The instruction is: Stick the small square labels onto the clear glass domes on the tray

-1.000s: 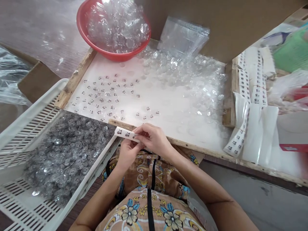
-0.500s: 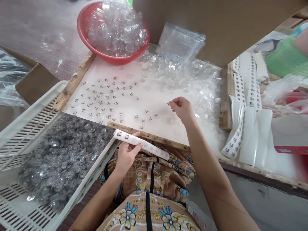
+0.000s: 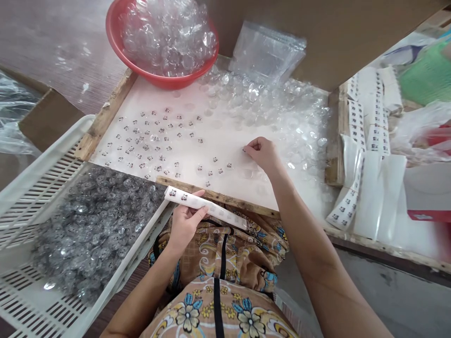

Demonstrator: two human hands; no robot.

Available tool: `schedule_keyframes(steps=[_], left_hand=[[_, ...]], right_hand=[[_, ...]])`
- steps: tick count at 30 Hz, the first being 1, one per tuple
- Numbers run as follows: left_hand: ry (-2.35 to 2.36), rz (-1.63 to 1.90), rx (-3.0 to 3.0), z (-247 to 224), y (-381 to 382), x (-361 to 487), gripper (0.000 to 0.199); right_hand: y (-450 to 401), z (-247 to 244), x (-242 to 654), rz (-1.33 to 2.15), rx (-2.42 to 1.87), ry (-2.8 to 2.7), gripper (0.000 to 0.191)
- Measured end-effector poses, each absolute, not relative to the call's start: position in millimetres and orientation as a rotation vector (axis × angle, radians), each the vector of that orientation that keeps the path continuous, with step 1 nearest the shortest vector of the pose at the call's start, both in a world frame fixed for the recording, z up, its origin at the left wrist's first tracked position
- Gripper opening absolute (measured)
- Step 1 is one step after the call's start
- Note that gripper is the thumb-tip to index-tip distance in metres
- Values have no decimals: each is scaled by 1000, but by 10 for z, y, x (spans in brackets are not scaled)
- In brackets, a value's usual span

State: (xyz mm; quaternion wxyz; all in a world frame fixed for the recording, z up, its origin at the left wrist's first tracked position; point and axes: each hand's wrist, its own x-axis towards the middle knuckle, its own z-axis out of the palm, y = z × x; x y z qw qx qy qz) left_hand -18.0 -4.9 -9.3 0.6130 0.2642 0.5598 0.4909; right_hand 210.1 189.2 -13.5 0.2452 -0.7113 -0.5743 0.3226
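My left hand [image 3: 186,224] is closed round a white strip [image 3: 214,211] printed with small panda pictures, low at the table's front edge. Over the white board [image 3: 225,136], my right hand [image 3: 261,150] pinches a tiny dark-marked piece at its fingertips, probably a panda sticker. Several panda-marked pieces [image 3: 200,167] lie spread on the board to the left of my right hand. Clear round plastic pieces [image 3: 299,126] cover its right and back parts.
A red basin [image 3: 165,82] full of clear pieces stands at the back. At the left is a white basket [image 3: 75,141] holding many pieces. Plastic bags [image 3: 264,51] lie behind. Panda strips [image 3: 355,122] are at the right, beside a wooden edge [image 3: 336,136].
My right hand has moved slightly left and up, still pinching. My left hand keeps hold of the strip. The view has shifted a little.
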Motion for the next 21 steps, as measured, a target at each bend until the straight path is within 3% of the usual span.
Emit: schedule_keyframes(steps=[9, 14, 17, 21], left_hand=[[1256, 1141, 590, -105, -67, -158, 47], [1242, 1130, 592, -92, -80, -121, 45], [1244, 1122, 595, -79, -68, -117, 44], [1299, 1118, 679, -92, -48, -122, 22]], right_hand=[[1832, -211, 1959, 508, -1881, -1783, 5], [1672, -93, 1630, 617, -1776, -1853, 28], [1318, 107, 1309, 678, -1536, -1944, 18], [818, 324, 982, 1176, -1145, -2095, 6]])
